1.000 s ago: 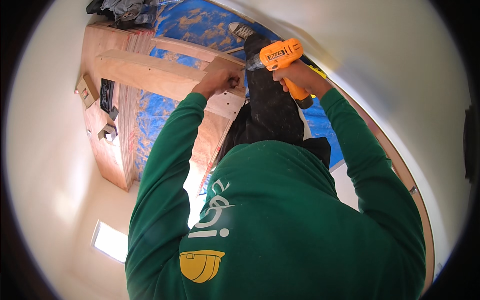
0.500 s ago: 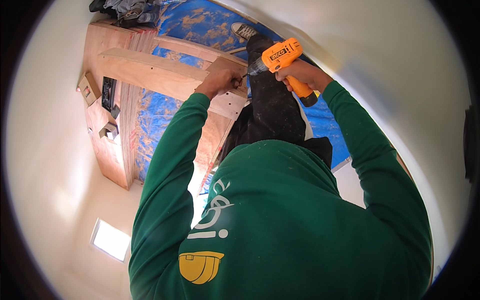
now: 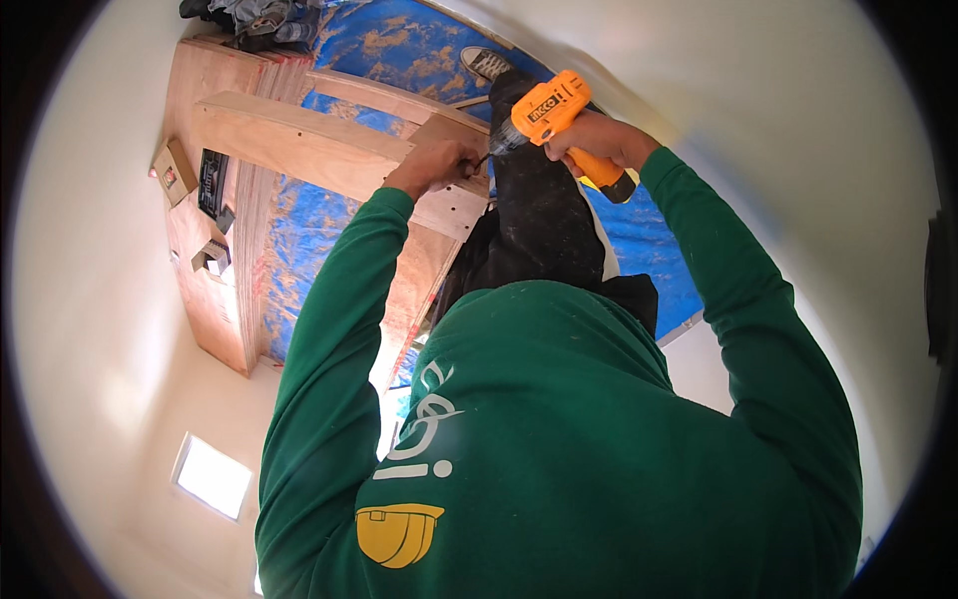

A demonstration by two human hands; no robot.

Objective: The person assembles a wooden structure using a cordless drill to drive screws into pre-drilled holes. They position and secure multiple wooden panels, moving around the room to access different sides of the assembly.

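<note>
Just beyond my knee, above the blue sheet on the floor, my right grip is wrapped round the handle of an orange drill. Its battery end tips down toward me and its chuck points left, in front of my black trouser leg. A thin dark bit runs from the chuck to the fingers of my left grip. Those fingers are curled in at the end of the wooden frame; whether they pinch the bit, or something small beside it, I cannot tell.

My left grip lies over the near end of a long plywood board, beside a short end piece dotted with dark holes. A narrower plank runs behind the board. The board's far end reaches over a stack of plywood sheets on my left, which carries a cardboard box, a black case just beside it and a smaller opened box. Sawdust is scattered over the blue sheet, and my sneaker stands past the drill, near the wall.
</note>
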